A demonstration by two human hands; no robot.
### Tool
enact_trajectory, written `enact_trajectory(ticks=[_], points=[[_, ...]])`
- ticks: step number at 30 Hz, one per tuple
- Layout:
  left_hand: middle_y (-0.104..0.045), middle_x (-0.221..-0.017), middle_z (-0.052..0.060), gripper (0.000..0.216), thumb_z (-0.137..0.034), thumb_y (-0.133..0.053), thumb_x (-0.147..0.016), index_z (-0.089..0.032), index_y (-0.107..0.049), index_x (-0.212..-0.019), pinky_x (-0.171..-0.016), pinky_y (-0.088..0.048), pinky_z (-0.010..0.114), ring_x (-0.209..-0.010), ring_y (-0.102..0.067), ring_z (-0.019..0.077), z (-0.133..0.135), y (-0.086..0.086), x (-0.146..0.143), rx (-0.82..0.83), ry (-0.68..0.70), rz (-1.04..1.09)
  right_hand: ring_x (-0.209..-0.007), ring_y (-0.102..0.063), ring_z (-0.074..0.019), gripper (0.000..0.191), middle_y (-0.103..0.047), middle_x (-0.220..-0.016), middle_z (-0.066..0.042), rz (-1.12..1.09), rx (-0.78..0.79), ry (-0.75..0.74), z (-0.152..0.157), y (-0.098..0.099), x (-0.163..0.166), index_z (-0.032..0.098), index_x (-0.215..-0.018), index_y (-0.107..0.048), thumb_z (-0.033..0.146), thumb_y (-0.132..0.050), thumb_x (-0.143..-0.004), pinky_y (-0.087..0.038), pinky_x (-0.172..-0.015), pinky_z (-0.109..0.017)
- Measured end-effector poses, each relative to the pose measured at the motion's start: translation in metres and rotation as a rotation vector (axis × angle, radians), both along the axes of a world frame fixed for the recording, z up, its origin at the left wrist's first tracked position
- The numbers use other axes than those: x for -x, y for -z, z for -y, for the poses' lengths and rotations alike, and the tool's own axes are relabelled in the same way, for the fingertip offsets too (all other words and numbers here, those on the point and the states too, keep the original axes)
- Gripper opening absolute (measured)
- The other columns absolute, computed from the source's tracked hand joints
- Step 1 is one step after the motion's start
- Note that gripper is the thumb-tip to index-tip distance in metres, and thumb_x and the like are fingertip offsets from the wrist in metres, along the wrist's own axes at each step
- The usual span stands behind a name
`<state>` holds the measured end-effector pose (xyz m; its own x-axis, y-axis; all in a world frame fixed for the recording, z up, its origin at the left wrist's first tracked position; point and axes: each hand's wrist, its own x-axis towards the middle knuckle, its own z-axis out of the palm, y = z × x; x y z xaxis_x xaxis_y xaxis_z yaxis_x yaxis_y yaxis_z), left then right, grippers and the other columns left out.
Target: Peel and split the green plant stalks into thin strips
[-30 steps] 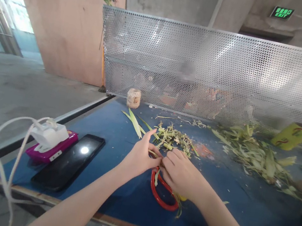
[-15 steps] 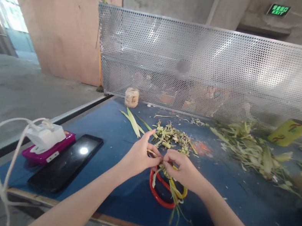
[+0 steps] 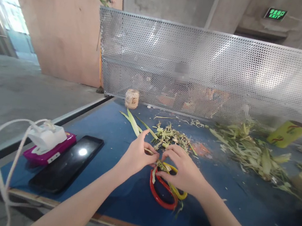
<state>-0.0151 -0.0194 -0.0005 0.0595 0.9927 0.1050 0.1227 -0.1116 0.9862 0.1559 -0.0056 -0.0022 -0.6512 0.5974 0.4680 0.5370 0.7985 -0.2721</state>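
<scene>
My left grip [image 3: 138,153] pinches a small green plant piece [image 3: 160,164] between thumb and fingertips, probably to steady it for the other hand. My right grip [image 3: 183,170] is spread in a curve around that piece, thumb below and fingers above; whether its tips touch, I can't tell. The piece looks knobbly and ragged, with a pale, flat strip hanging just below my left fingertips.

Right under both grips lie a smooth red loop [image 3: 164,205] and a yellow loop [image 3: 183,196], likely tool handles, left there perhaps for quick reach. Just beyond my fingers is a crumbly heap of clippings [image 3: 172,134]; farther right, papery leaves [image 3: 260,155]. Well left, a glossy flat phone [image 3: 64,166] rests on the blue bench [image 3: 111,203], away from the scraps.
</scene>
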Motion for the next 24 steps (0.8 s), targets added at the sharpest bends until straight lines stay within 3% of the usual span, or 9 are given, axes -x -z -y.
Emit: enact_trajectory(ticks=[6, 14, 17, 24], points=[[-0.06, -0.068, 0.0, 0.087, -0.014, -0.063, -0.06, -0.011, -0.015, -0.132, -0.053, -0.053, 0.029, -0.056, -0.059, 0.014, -0.0011, -0.0004, -0.0001, -0.009, -0.048, -0.024, -0.087, -0.049, -0.0208, 0.015, -0.057, -0.094, -0.008, 0.149, -0.323, 0.073, 0.0069, 0.0022, 0.0074, 0.017, -0.085, -0.055, 0.027, -0.053, -0.075, -0.038, -0.077, -0.036], [-0.061, -0.07, 0.001, 0.087, -0.016, -0.063, -0.061, -0.012, -0.014, -0.133, -0.054, -0.053, 0.029, -0.057, -0.06, 0.014, -0.0022, 0.001, -0.0007, -0.021, -0.053, -0.032, -0.073, -0.053, -0.0151, 0.014, -0.063, -0.077, -0.003, 0.095, -0.506, 0.043, 0.0052, 0.0063, 0.0068, 0.018, -0.077, -0.059, 0.02, -0.046, -0.082, -0.038, -0.067, -0.029], [-0.062, -0.072, 0.001, 0.085, -0.018, -0.063, -0.063, -0.013, -0.014, -0.133, -0.058, -0.052, 0.029, -0.059, -0.061, 0.0144, -0.0025, 0.0014, -0.0001, -0.066, -0.047, -0.084, -0.075, -0.053, -0.0155, 0.013, -0.062, -0.078, -0.003, 0.023, -0.443, 0.036, 0.0024, 0.0049, 0.0042, 0.018, -0.077, -0.059, 0.019, -0.047, -0.082, -0.041, -0.069, -0.029], [-0.064, -0.075, 0.0, 0.08, -0.019, -0.058, -0.067, -0.016, -0.014, -0.134, -0.062, -0.05, 0.026, -0.058, -0.06, 0.0115, 0.0005, -0.0017, -0.0001, -0.242, -0.052, -0.272, -0.101, -0.049, -0.0165, 0.009, -0.054, -0.103, -0.008, -0.209, -0.067, 0.022, -0.0003, 0.0019, 0.0004, 0.019, -0.081, -0.052, 0.015, -0.044, -0.082, -0.042, -0.087, -0.033]])
